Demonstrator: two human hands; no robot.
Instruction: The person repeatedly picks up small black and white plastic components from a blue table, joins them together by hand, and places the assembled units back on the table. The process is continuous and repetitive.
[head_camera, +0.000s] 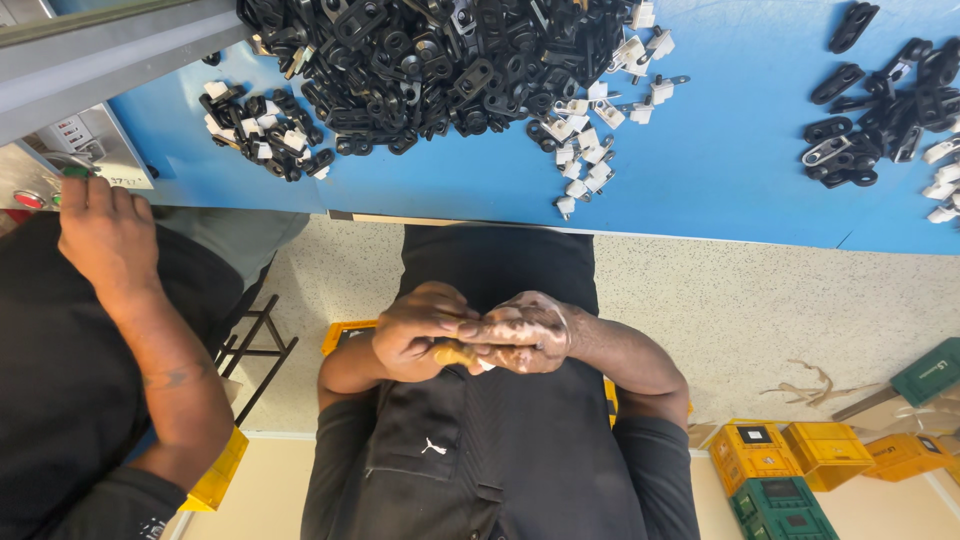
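My left hand (415, 332) and my right hand (527, 335) are pressed together over my lap, in front of my black shirt (480, 460). Between their fingers they grip a small yellowish piece (452, 352); most of it is hidden. A bit of white shows under my right hand. Both hands are held back from the blue table (720, 150). On it, a big heap of black plastic clips (420, 60) lies straight ahead of my hands, with small white clips (590, 150) scattered at its right edge.
Smaller clip piles lie at the left (265, 135) and far right (880, 110) of the table. A co-worker's hand (105, 230) rests by a grey control box (95, 145) with red and green buttons. Yellow and green crates (790, 465) stand on the speckled floor.
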